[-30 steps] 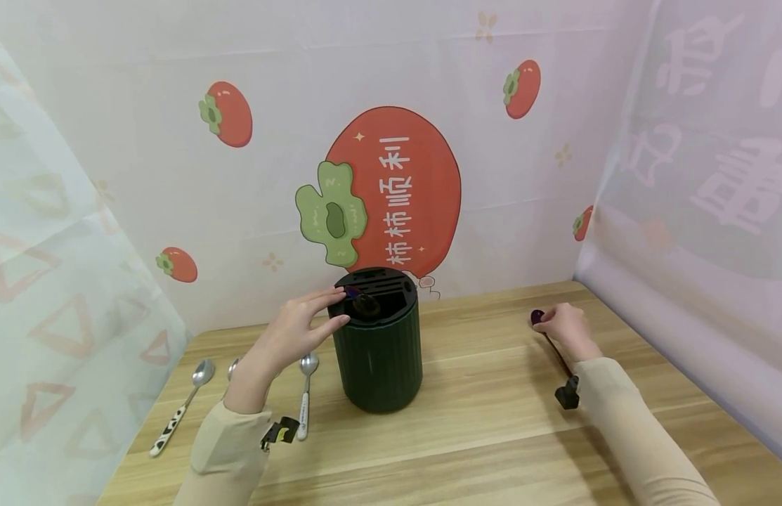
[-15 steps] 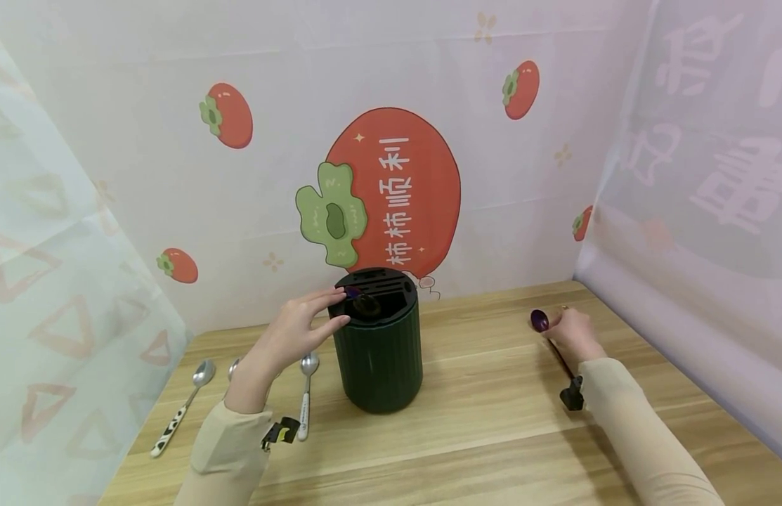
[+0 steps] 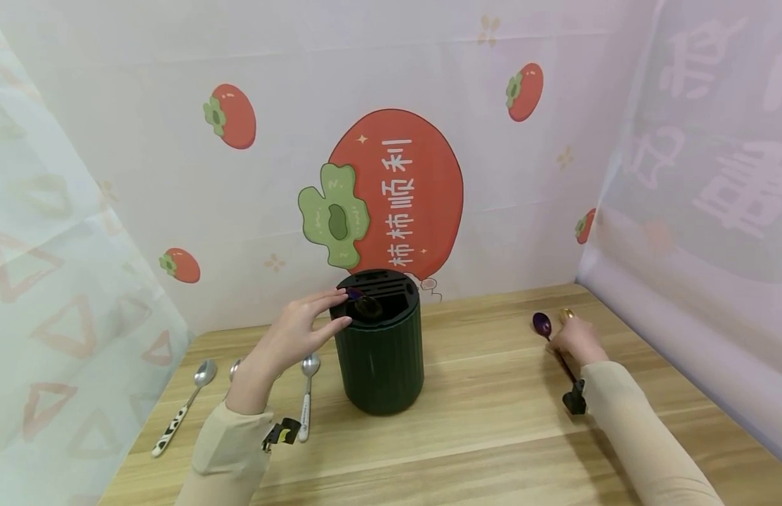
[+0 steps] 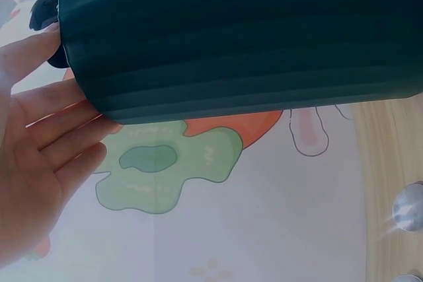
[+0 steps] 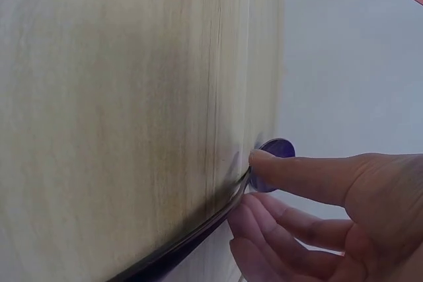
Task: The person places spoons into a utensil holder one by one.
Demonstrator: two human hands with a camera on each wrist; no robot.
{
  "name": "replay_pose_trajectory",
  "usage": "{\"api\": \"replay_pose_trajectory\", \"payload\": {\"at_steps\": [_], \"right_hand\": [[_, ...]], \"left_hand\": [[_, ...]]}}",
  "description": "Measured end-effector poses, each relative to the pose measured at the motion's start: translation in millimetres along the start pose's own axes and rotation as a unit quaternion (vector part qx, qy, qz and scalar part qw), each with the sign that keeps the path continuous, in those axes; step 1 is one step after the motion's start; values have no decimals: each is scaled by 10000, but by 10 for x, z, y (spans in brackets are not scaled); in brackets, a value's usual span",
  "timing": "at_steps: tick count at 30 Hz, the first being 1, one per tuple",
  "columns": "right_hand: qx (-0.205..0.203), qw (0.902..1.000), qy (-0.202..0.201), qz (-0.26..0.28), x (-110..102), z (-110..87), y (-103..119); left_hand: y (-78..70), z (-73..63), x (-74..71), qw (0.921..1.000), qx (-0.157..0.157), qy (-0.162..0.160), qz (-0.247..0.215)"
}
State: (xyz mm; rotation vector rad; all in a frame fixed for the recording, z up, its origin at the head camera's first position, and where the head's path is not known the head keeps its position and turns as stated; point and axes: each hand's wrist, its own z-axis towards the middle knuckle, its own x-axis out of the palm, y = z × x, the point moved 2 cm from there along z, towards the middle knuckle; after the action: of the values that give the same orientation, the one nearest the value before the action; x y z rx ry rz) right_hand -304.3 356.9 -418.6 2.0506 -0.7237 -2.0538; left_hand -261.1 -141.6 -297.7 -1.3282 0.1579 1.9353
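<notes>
A dark green ribbed utensil holder [image 3: 379,365] stands upright mid-table. My left hand [image 3: 300,325] rests on its left rim, fingers extended and thumb apart; the left wrist view shows these fingers [image 4: 69,120] against the holder's edge. Inside the opening, a dark spoon bowl [image 3: 368,306] shows, with a purple bit by the fingertips. At the right of the table, my right hand [image 3: 577,339] pinches a purple spoon [image 3: 542,323] just below its bowl. Its dark handle [image 5: 192,239] runs back close over the wood. A gold spoon bowl [image 3: 565,315] peeks out beyond that hand.
Left of the holder lie a spoon with a cow-patterned handle [image 3: 182,416], a white-handled spoon [image 3: 305,400] and another spoon [image 3: 235,368] partly behind the left arm. A printed cloth [image 3: 270,183] hangs behind the wooden table [image 3: 473,393].
My right hand has slid from the purple spoon's bowl down to its neck, toward me, uncovering that bowl and the gold one. The left hand has stayed at the holder's rim.
</notes>
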Motion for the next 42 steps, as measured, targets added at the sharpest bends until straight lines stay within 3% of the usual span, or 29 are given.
{"api": "replay_pose_trajectory", "payload": {"at_steps": [16,25,30,37,42], "right_hand": [[323,9981,440,286,13,42,-38],[367,9921,755,929,52,84,-39],[356,9933,777,772,49,112,-43],[711,9845,927,1309,75,134,-43],[726,9830,941,1402,90,145,-52]], "left_hand": [[-15,1,-1,10000,-7,-16,-26],[-20,2,-19,10000,-9,1,-51],[-19,3,-24,10000,-9,13,-45],[-8,10,-20,10000,36,-15,69],[-8,6,-24,10000,25,-12,68]]}}
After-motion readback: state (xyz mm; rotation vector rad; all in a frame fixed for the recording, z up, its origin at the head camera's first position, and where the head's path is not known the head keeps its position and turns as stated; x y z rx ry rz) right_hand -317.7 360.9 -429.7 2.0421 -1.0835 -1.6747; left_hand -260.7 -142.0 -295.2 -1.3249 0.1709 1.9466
